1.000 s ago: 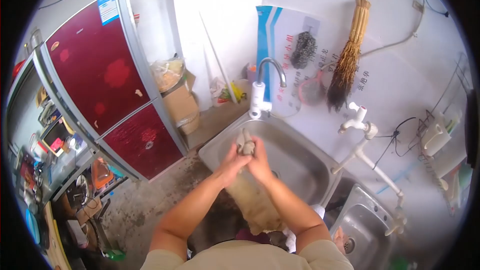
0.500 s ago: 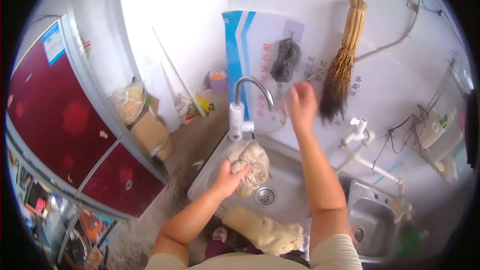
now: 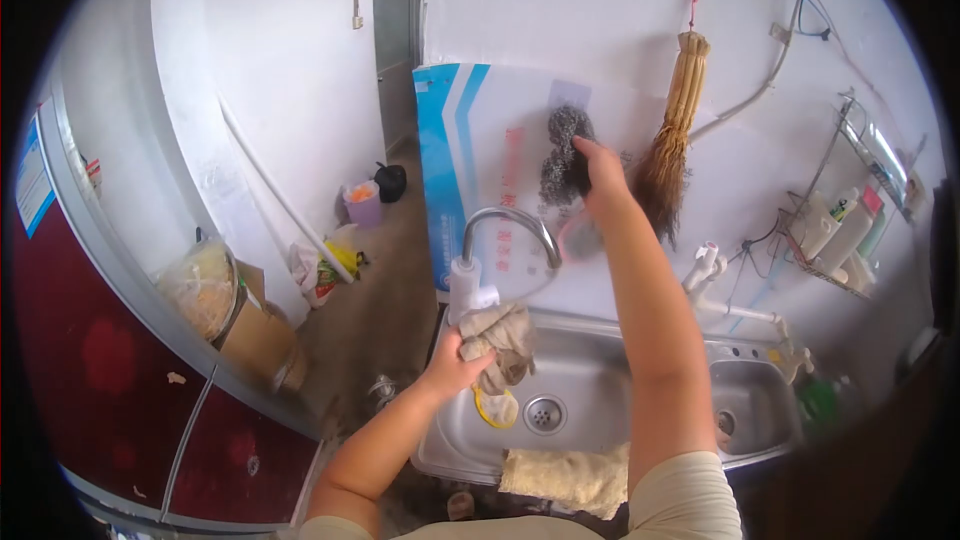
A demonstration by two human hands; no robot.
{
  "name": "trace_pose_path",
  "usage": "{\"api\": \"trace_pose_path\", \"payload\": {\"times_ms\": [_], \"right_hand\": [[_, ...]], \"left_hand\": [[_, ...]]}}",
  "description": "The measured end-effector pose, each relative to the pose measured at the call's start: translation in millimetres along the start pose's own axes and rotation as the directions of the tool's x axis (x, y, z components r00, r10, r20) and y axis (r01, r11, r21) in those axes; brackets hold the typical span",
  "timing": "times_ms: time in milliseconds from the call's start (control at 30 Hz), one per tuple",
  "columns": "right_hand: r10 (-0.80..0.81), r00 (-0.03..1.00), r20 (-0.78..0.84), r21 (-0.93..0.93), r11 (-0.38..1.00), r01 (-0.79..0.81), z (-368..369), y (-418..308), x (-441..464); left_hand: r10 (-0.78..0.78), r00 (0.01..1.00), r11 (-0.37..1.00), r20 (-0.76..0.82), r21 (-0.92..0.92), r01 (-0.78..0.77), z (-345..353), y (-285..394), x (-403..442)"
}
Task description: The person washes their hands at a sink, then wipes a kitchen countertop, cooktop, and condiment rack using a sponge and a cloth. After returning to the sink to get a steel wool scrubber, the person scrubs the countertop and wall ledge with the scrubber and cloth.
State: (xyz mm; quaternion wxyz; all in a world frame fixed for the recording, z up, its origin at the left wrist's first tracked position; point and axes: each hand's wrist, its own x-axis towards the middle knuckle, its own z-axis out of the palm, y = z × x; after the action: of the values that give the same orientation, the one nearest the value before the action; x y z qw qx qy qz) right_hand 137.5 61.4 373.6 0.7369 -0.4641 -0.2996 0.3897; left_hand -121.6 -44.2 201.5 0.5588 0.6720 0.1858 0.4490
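My left hand [image 3: 452, 368] is closed on a crumpled grey-beige rag [image 3: 505, 340] above the left part of the steel sink [image 3: 590, 370]. A small yellow-rimmed thing [image 3: 496, 407] shows just below the rag, near the drain. Up at the wall, my right hand [image 3: 603, 168] grips the side of a dark steel wool scourer [image 3: 566, 180], which hangs against the printed board [image 3: 470, 160]. Part of its fingers is hidden behind the scourer. The curved faucet [image 3: 510, 212] stands between my two arms.
A straw broom [image 3: 680, 120] hangs right of the scourer. A white tap [image 3: 705, 265] and pipe rise over the smaller basin [image 3: 745, 400]. Bottles fill a wall rack [image 3: 840, 230]. A beige cloth [image 3: 565, 480] lies over the sink's front edge. Cardboard box [image 3: 260, 345] at left.
My right hand has moved up from beneath the scourer and taken hold of it. My left hand still grips the rag. The view has shifted, showing a doorway at the back.
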Motion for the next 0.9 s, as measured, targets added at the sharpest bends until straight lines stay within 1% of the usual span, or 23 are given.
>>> {"api": "trace_pose_path", "payload": {"times_ms": [67, 100, 133, 200, 233, 267, 333, 367, 467, 533, 567, 600, 633, 700, 733, 800, 833, 900], "right_hand": [[0.118, 0.988, 0.095, -0.01, 0.993, -0.117, 4, -25, -29], [0.177, 0.974, 0.143, -0.021, 0.984, -0.176, 5, -30, -35], [0.179, 0.973, 0.148, -0.048, 0.984, -0.174, -2, -27, -23], [0.212, 0.965, 0.154, -0.062, 0.977, -0.205, -10, -34, -20], [0.227, 0.961, 0.157, -0.066, 0.974, -0.219, -15, -38, -17], [0.238, 0.945, 0.223, -0.044, 0.971, -0.234, -21, -38, -9], [0.327, 0.886, 0.329, 0.042, 0.932, -0.36, -31, -50, -6], [0.364, 0.849, 0.383, 0.078, 0.903, -0.422, -34, -54, -5], [0.424, 0.805, 0.415, 0.157, 0.838, -0.522, -36, -58, -4], [0.475, 0.775, 0.417, 0.133, 0.811, -0.569, -38, -58, 1], [0.501, 0.758, 0.417, 0.123, 0.796, -0.593, -39, -57, 3], [0.519, 0.766, 0.379, 0.096, 0.801, -0.591, -39, -58, 5], [0.468, 0.81, 0.354, 0.111, 0.838, -0.534, -37, -56, 5], [0.365, 0.881, 0.3, 0.135, 0.898, -0.418, -36, -51, 7], [0.294, 0.896, 0.332, 0.138, 0.925, -0.355, -44, -48, 16], [0.169, 0.955, 0.242, 0.194, 0.956, -0.218, -36, -49, 8], [0.107, 0.975, 0.196, 0.216, 0.965, -0.15, -31, -48, 4], [0.044, 0.996, 0.073, 0.12, 0.991, -0.053, -23, -46, 3]], "left_hand": [[0.142, 0.986, 0.972, 0.087, 0.176, -0.155, -20, 13, 15], [0.216, 0.967, 0.948, 0.136, 0.209, -0.241, -28, 25, 29], [0.286, 0.94, 0.915, 0.185, 0.238, -0.325, -34, 42, 46], [0.37, 0.912, 0.845, 0.179, 0.343, -0.41, -37, 83, 76], [0.366, 0.902, 0.747, 0.231, 0.504, -0.432, -39, 95, 95], [0.353, 0.892, 0.619, 0.282, 0.645, -0.449, -41, 105, 115], [0.279, 0.879, 0.393, 0.387, 0.79, -0.472, -37, 121, 153], [0.238, 0.884, 0.347, 0.401, 0.815, -0.464, -32, 126, 170], [0.116, 0.894, 0.214, 0.433, 0.868, -0.449, -13, 136, 213], [0.034, 0.892, 0.138, 0.451, 0.882, -0.451, -3, 141, 234], [0.049, 0.883, 0.151, 0.466, 0.871, -0.468, 0, 142, 241], [0.065, 0.874, 0.164, 0.481, 0.859, -0.485, 3, 141, 248], [0.079, 0.865, 0.176, 0.496, 0.847, -0.502, 5, 140, 255], [0.105, 0.864, 0.294, 0.493, 0.814, -0.5, 4, 123, 273], [0.132, 0.863, 0.348, 0.488, 0.792, -0.501, 1, 112, 281], [0.2, 0.859, 0.446, 0.472, 0.736, -0.509, -4, 90, 292], [0.243, 0.841, 0.494, 0.482, 0.685, -0.536, -7, 83, 295], [0.334, 0.787, 0.576, 0.519, 0.548, -0.606, -9, 81, 293]]}}
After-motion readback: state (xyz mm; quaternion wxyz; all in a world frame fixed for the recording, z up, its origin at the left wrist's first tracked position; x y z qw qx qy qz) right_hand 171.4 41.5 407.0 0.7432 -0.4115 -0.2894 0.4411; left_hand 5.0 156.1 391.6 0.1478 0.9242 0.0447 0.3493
